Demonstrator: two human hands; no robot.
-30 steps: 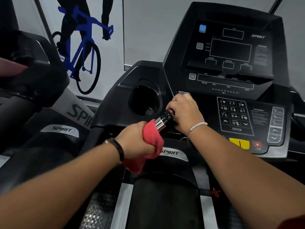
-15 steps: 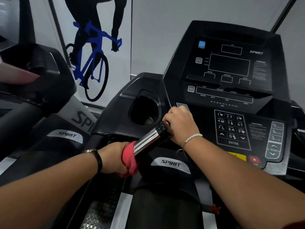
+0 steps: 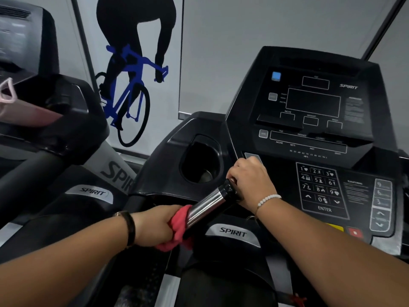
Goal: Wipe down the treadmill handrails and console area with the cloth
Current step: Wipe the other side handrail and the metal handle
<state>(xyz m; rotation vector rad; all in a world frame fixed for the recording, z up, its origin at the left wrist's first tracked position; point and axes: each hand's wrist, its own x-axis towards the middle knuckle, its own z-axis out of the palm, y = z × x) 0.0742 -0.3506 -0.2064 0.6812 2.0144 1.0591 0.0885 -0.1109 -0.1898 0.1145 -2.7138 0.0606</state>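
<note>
Now the left hand (image 3: pixel 155 224) grips the red cloth (image 3: pixel 179 227) around the shiny handle (image 3: pixel 205 206); the right hand (image 3: pixel 250 180) grips its top.

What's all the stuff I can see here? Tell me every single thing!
cloth: one, red, wrapped round the handrail's near end
handrail: one, silver with a black end, below the console
console: one, black, upper right
keypad: one, black with white numbers, low on the console
cup holder: one, black, left of the console
stop button: one, red, below and right of the keypad
poster of a cyclist: one, black and blue, wall at left
second treadmill: one, black, far left
bead bracelet: one, white, right wrist
wrist band: one, dark, left wrist
left hand: one, grips the cloth on the handrail
right hand: one, grips the handrail's black end
</note>
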